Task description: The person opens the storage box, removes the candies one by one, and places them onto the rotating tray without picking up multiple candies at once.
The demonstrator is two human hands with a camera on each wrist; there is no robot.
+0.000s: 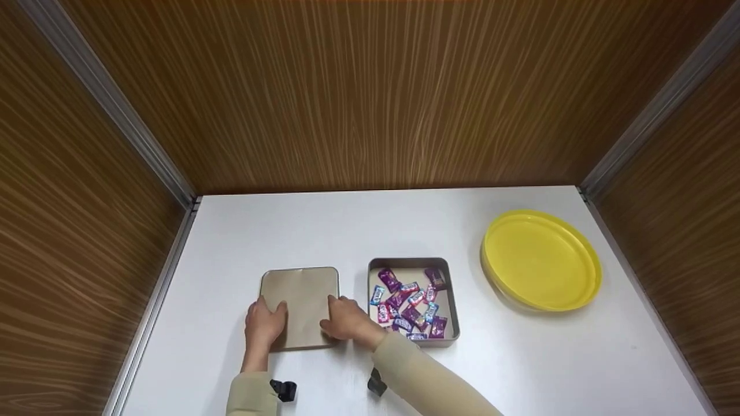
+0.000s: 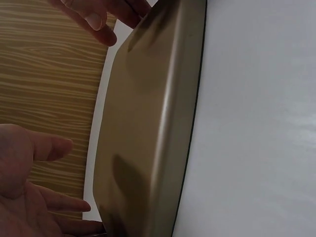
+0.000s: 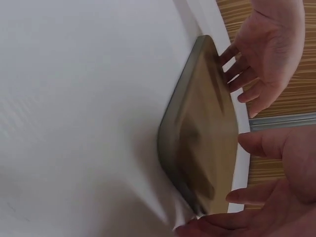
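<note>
A tan metal tin lid [image 1: 303, 306], rectangular with rounded corners, lies top side up on the white table. My left hand [image 1: 265, 322] is at its left edge, fingers along the side and thumb raised over the top. On the opposite edge my right hand [image 1: 350, 320] touches the lid with extended fingers. Both thumbs stand off the lid in the wrist views, where the left hand [image 2: 24, 187] and the right hand [image 3: 276, 192] look loosely spread. Right beside the right hand stands an open tin [image 1: 455, 312] holding several wrapped candies [image 1: 413, 315] in purple, blue and pink.
A round yellow-lidded container [image 1: 540, 260] stands at the right of the white table [image 1: 324, 228]. Wood-grain panels [image 1: 370, 98] rise behind and on both sides, with metal strips [image 1: 115, 104] along the corners.
</note>
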